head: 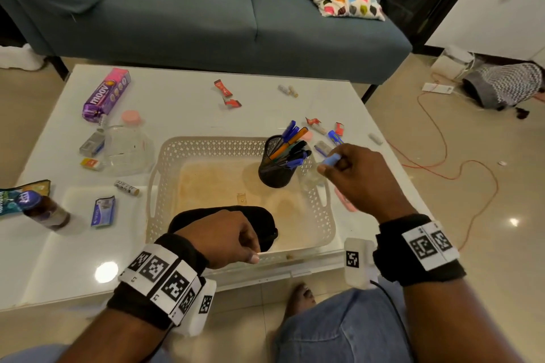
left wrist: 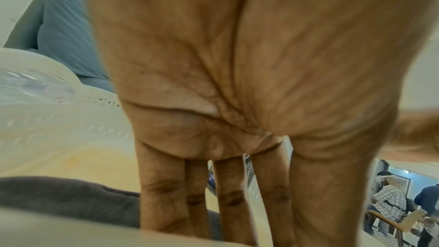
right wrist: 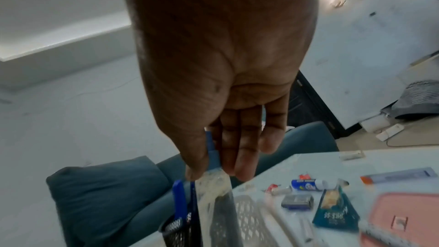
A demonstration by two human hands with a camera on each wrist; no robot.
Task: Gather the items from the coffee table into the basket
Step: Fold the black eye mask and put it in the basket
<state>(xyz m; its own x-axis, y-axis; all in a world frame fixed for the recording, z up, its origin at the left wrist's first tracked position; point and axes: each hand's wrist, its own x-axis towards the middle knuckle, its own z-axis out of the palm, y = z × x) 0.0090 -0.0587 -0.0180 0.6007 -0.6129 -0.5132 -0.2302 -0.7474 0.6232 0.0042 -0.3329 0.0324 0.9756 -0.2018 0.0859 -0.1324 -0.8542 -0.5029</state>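
Taking the cream perforated plastic basket (head: 312, 216) as our landmark, we are hovering our left hand (head: 224, 237), loosely curled and holding nothing, over its near rim above a black pouch (head: 259, 218). Our right hand (head: 358, 177), over the right wall, is pinching a small blue-capped clear bottle (head: 330, 160), hanging lengthwise just outside the basket.

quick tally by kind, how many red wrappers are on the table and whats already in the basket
red wrappers on the table: 4
pen holder in the basket: 1
black pouch in the basket: 1
total: 6
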